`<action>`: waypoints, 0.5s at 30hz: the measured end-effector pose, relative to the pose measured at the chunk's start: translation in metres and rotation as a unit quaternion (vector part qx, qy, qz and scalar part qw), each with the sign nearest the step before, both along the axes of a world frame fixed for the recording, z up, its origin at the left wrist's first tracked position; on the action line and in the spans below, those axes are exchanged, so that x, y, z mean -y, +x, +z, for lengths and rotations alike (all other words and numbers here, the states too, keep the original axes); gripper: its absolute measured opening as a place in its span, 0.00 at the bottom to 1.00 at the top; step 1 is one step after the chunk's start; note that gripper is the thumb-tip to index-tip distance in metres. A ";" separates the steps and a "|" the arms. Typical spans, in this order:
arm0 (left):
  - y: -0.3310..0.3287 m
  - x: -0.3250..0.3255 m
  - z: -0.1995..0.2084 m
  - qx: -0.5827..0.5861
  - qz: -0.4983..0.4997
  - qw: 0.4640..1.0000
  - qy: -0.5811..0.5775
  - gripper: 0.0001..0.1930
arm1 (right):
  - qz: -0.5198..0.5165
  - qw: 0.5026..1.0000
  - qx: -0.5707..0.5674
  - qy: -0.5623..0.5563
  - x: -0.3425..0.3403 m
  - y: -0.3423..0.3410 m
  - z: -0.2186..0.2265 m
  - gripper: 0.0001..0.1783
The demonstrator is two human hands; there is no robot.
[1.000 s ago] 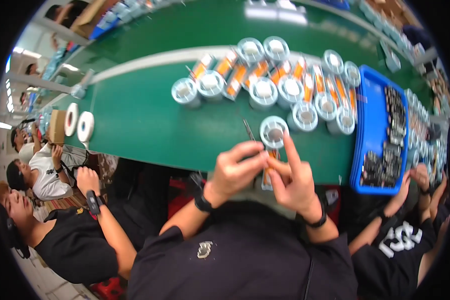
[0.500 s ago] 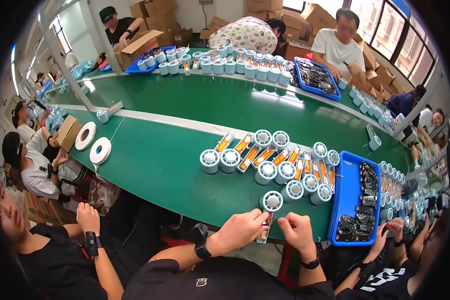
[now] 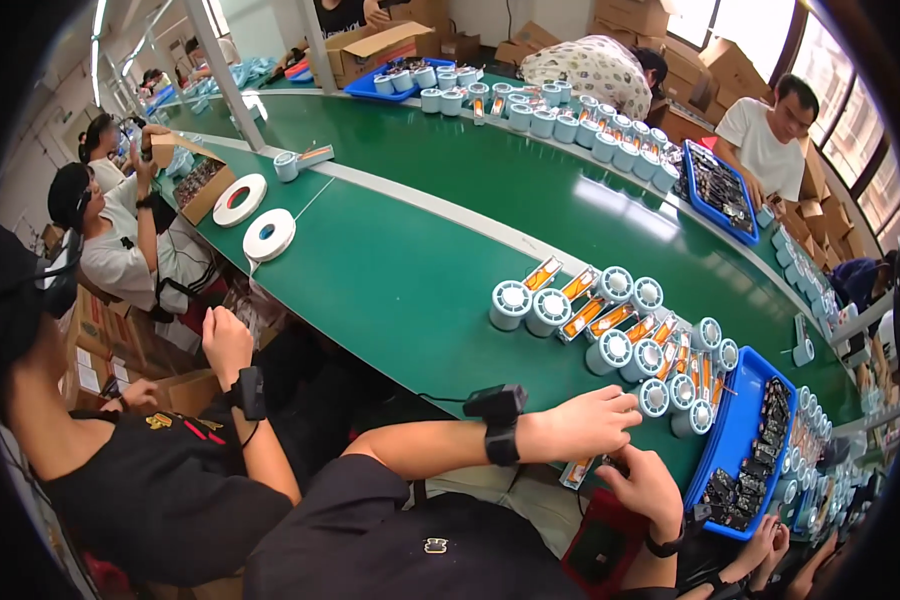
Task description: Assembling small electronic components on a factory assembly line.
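Observation:
My left hand (image 3: 582, 424) reaches over the table's near edge, palm down, its fingers stretched out and slightly bent. Just below it my right hand (image 3: 646, 492) is closed, thumb and fingers meeting around a part-assembled handheld fan (image 3: 574, 473). Only the end of that fan's opened handle, orange inside, shows beneath my left hand; its head is hidden. Beyond my hands stand several pale blue fans (image 3: 610, 351) with round grilles, their opened handles (image 3: 608, 320) showing orange parts.
To the right sits a blue tray (image 3: 715, 440) of black circuit boards (image 3: 738, 495). Two white tape rolls (image 3: 269, 235) lie at the left table edge. A co-worker (image 3: 150, 470) sits close on my left; more hands (image 3: 760, 548) work at right. A pale rail (image 3: 440, 208) divides the green table (image 3: 400, 290).
The view has swung left. My left hand has gone from a pinch on the fan handle to stretched fingers above it. My right hand has come in to the fan. The fan's head is now covered.

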State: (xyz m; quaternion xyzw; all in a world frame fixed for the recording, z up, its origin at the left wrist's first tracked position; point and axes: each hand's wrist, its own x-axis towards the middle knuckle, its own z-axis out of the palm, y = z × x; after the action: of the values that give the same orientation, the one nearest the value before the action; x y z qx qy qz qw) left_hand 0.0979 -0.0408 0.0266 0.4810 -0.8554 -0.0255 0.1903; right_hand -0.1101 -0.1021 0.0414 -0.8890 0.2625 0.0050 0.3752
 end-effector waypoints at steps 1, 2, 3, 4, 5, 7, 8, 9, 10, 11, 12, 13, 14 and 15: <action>0.002 0.007 -0.009 -0.004 -0.028 0.999 -0.018 0.09 | 0.001 1.000 -0.002 0.005 -0.001 0.000 0.003 0.15; 0.004 0.014 -0.018 -0.008 -0.053 0.998 -0.034 0.08 | 0.000 0.997 -0.047 -0.059 -0.003 -0.001 0.010 0.14; 0.005 0.014 -0.022 -0.011 -0.073 0.996 -0.051 0.06 | 0.006 0.988 -0.089 -0.123 -0.006 0.000 0.014 0.13; 0.002 0.015 -0.025 -0.012 -0.062 0.997 -0.045 0.06 | 0.014 0.974 -0.128 -0.187 -0.008 0.001 0.014 0.13; 0.001 0.014 -0.025 -0.020 -0.056 0.996 -0.060 0.06 | 0.026 0.975 -0.127 -0.181 -0.010 0.003 0.009 0.13; -0.003 0.011 -0.026 -0.035 -0.041 0.995 -0.089 0.05 | -0.066 0.962 -0.064 -0.257 -0.014 -0.004 -0.006 0.11; -0.004 0.011 -0.031 -0.034 -0.029 0.996 -0.082 0.05 | -0.114 0.949 -0.031 -0.294 -0.014 -0.005 -0.013 0.10; -0.009 0.011 -0.036 -0.050 -0.016 0.996 -0.076 0.05 | -0.103 0.952 -0.030 -0.287 -0.017 -0.005 -0.021 0.10; -0.012 0.011 -0.037 -0.065 -0.006 0.995 -0.071 0.05 | -0.140 0.951 0.022 -0.274 -0.018 -0.004 -0.028 0.10; -0.013 0.010 -0.039 -0.082 0.003 0.994 -0.067 0.05 | -0.179 0.946 0.071 -0.260 -0.019 -0.004 -0.034 0.09; -0.015 0.008 -0.042 -0.085 0.006 0.995 -0.061 0.05 | -0.221 0.937 0.117 -0.244 -0.021 -0.004 -0.040 0.09; -0.016 0.004 -0.038 -0.120 0.018 0.991 -0.057 0.06 | -0.223 0.939 0.110 -0.237 -0.022 -0.004 -0.046 0.09; -0.017 0.001 -0.031 -0.157 0.025 0.986 -0.056 0.07 | -0.231 0.947 0.128 -0.184 -0.023 -0.004 -0.049 0.10; -0.018 0.000 -0.029 -0.196 0.027 0.979 -0.052 0.08 | -0.244 0.950 0.142 -0.131 -0.024 -0.005 -0.051 0.10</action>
State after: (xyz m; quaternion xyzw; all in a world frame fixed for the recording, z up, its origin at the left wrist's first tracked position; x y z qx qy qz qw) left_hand 0.0801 -0.0408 -0.0026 0.4792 -0.7881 -0.0695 0.3800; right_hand -0.1148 -0.0783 -0.0092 -0.8307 0.4134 -0.2477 0.2787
